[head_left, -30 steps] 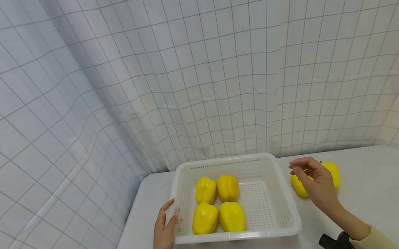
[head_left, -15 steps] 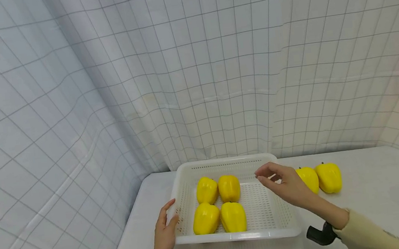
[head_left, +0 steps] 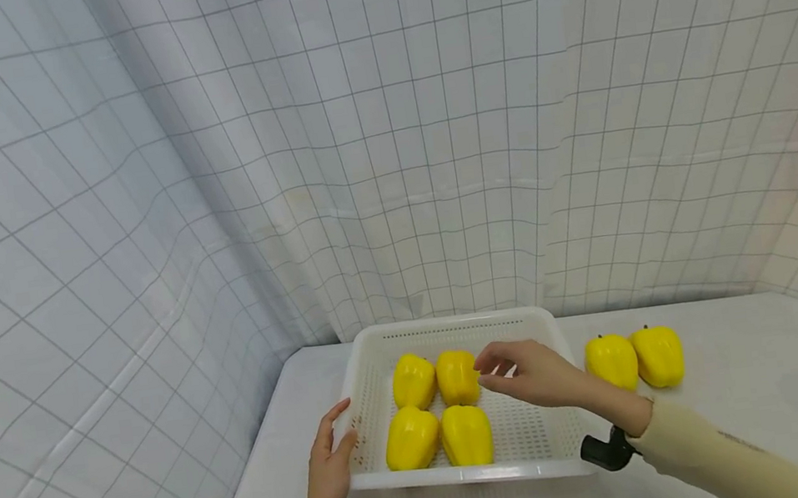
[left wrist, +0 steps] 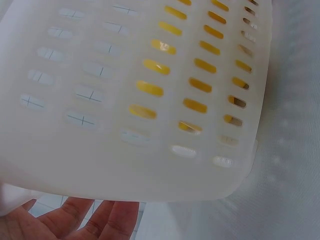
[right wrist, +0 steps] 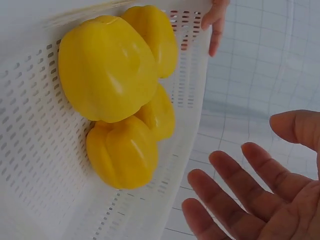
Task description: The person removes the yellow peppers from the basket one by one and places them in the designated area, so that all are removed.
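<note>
A white perforated basket sits on the white table and holds several yellow bell peppers. My left hand rests against the basket's left wall with straight fingers; the left wrist view shows that basket wall close up above my left hand. My right hand hovers empty over the basket, fingers relaxed, just right of the back-right pepper. In the right wrist view the peppers lie in the basket beside my open right hand. Two more yellow peppers stand on the table right of the basket.
A gridded white curtain closes off the back and left. The table stretches to the right of the basket. Black wrist mounts show near the bottom edge.
My right hand has left the two peppers on the table and moved left over the basket, toward the back-right pepper. The left hand stays on the basket wall.
</note>
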`<state>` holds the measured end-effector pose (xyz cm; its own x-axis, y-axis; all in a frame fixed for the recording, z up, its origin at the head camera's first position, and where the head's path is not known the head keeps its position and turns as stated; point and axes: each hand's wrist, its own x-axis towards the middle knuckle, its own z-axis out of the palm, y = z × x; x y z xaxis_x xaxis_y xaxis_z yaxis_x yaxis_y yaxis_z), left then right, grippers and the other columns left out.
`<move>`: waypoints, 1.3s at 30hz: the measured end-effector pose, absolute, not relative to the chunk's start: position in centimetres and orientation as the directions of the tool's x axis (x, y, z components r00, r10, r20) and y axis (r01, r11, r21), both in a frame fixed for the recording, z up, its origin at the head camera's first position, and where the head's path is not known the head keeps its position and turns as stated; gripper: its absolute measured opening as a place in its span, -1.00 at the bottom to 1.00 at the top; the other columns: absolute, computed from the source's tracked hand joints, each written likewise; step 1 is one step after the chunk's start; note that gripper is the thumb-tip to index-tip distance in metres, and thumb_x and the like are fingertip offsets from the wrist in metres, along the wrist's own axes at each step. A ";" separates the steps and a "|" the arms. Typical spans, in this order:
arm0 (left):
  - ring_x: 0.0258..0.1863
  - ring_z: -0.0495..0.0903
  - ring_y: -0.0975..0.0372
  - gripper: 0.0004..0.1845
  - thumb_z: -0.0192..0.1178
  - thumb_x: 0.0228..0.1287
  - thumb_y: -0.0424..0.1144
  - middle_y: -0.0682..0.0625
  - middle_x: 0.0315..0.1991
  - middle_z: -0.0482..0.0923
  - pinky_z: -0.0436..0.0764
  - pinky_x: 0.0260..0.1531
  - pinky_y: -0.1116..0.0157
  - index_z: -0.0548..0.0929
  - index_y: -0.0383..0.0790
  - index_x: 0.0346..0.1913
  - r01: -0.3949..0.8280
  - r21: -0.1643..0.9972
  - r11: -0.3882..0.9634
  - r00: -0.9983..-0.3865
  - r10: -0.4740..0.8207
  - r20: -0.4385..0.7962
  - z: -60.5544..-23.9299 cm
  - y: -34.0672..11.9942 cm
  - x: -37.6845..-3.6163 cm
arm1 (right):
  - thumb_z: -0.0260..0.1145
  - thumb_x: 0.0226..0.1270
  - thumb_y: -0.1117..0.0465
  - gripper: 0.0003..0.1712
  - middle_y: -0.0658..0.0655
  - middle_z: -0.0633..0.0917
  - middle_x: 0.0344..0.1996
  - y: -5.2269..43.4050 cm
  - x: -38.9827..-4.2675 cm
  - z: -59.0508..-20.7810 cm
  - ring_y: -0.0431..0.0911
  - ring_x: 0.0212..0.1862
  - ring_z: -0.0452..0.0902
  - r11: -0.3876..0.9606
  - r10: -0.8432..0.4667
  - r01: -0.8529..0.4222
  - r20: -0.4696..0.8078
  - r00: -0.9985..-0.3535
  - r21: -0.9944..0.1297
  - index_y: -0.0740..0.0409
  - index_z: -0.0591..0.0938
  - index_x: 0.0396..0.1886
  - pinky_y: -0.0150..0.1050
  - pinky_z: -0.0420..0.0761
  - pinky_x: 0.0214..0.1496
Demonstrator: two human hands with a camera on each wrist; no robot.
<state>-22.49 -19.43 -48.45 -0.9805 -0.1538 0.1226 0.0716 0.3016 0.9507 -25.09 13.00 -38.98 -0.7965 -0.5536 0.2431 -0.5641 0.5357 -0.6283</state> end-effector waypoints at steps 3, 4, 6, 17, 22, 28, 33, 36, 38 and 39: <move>0.25 0.28 -0.06 -0.52 0.00 0.35 -0.43 -0.22 0.35 0.24 0.32 0.12 -0.08 0.38 -0.14 0.32 0.070 0.953 0.296 -0.980 -0.159 0.121 -48.4 -19.4 -22.4 | 0.24 0.34 0.04 -0.71 -0.01 0.66 -0.19 12.5 -25.5 -39.2 -0.10 -0.20 0.57 0.560 -0.582 -0.552 0.181 -0.793 -0.618 0.11 0.62 -0.08 -0.30 0.55 -0.24; 0.26 0.27 -0.07 -0.52 0.00 0.35 -0.43 -0.22 0.34 0.25 0.30 0.13 -0.09 0.39 -0.15 0.32 0.073 0.952 0.297 -0.979 -0.160 0.125 -48.4 -19.4 -22.4 | 0.24 0.33 0.02 -0.68 -0.01 0.66 -0.19 12.4 -25.7 -39.3 -0.10 -0.20 0.57 0.569 -0.589 -0.547 0.160 -0.792 -0.614 0.13 0.62 -0.06 -0.29 0.56 -0.25; 0.27 0.25 -0.08 -0.52 -0.01 0.34 -0.44 -0.24 0.34 0.25 0.29 0.14 -0.11 0.39 -0.17 0.31 0.079 0.951 0.298 -0.978 -0.159 0.131 -48.5 -19.5 -22.3 | 0.24 0.32 -0.01 -0.63 0.01 0.66 -0.18 12.1 -26.1 -39.4 -0.09 -0.20 0.57 0.587 -0.598 -0.537 0.123 -0.792 -0.605 0.14 0.61 -0.05 -0.26 0.56 -0.25; 0.19 0.34 -0.07 -0.52 -0.01 0.36 -0.43 -0.24 0.33 0.26 0.42 0.04 -0.02 0.38 -0.14 0.32 0.075 0.952 0.297 -0.980 -0.156 0.126 -48.6 -19.5 -22.4 | 0.23 0.31 -0.09 -0.53 0.14 0.65 -0.10 10.0 -27.6 -40.0 -0.02 -0.17 0.58 0.637 -0.604 -0.480 -0.005 -0.797 -0.603 0.18 0.59 -0.01 -0.11 0.56 -0.16; 0.25 0.27 -0.10 -0.52 0.00 0.36 -0.43 -0.26 0.34 0.24 0.32 0.11 -0.10 0.37 -0.17 0.32 0.089 0.951 0.296 -0.979 -0.152 0.139 -48.5 -19.5 -22.3 | 0.23 0.28 -0.13 -0.48 0.15 0.64 -0.10 9.2 -28.0 -40.5 0.01 -0.09 0.55 0.693 -0.588 -0.430 -0.108 -0.802 -0.579 0.17 0.58 0.02 -0.07 0.54 -0.12; 0.22 0.30 -0.08 -0.52 -0.01 0.34 -0.43 -0.23 0.34 0.25 0.36 0.09 -0.08 0.39 -0.14 0.31 0.066 0.953 0.296 -0.980 -0.161 0.118 -48.5 -19.4 -22.5 | 0.25 0.24 -0.18 -0.36 0.13 0.62 -0.04 8.3 -28.1 -40.8 -0.01 -0.05 0.52 0.786 -0.517 -0.337 -0.253 -0.818 -0.518 0.21 0.55 0.11 -0.04 0.52 -0.07; 0.17 0.36 -0.06 -0.52 0.00 0.33 -0.44 -0.21 0.33 0.27 0.42 0.04 -0.04 0.40 -0.12 0.30 0.054 0.954 0.294 -0.980 -0.167 0.107 -48.6 -19.4 -22.6 | 0.28 0.19 -0.20 -0.31 0.11 0.60 -0.06 7.7 -28.1 -40.9 -0.06 -0.19 0.51 0.827 -0.473 -0.268 -0.354 -0.807 -0.495 0.22 0.53 0.13 -0.04 0.59 -0.29; 0.24 0.29 -0.09 -0.52 0.00 0.33 -0.44 -0.23 0.33 0.26 0.29 0.13 -0.12 0.40 -0.15 0.30 0.069 0.952 0.299 -0.979 -0.163 0.122 -48.5 -19.4 -22.5 | 0.28 0.19 -0.20 -0.34 0.06 0.60 -0.17 7.6 -28.1 -41.0 -0.06 -0.26 0.51 0.839 -0.465 -0.259 -0.384 -0.797 -0.479 0.20 0.55 0.09 -0.07 0.60 -0.37; 0.26 0.25 -0.09 -0.52 0.00 0.33 -0.44 -0.24 0.34 0.25 0.23 0.16 -0.15 0.40 -0.15 0.30 0.074 0.952 0.298 -0.979 -0.161 0.126 -48.5 -19.4 -22.5 | 0.28 0.19 -0.20 -0.38 0.02 0.59 -0.23 7.5 -28.1 -41.1 -0.04 -0.31 0.53 0.844 -0.459 -0.251 -0.398 -0.794 -0.474 0.18 0.56 0.04 -0.09 0.60 -0.39; 0.27 0.24 -0.09 -0.52 0.01 0.33 -0.44 -0.23 0.34 0.25 0.22 0.16 -0.15 0.40 -0.15 0.30 0.075 0.952 0.298 -0.979 -0.161 0.127 -48.4 -19.4 -22.5 | 0.28 0.20 -0.20 -0.40 0.01 0.59 -0.24 7.4 -28.1 -41.1 -0.03 -0.33 0.54 0.845 -0.458 -0.247 -0.405 -0.791 -0.474 0.17 0.57 0.03 -0.10 0.60 -0.39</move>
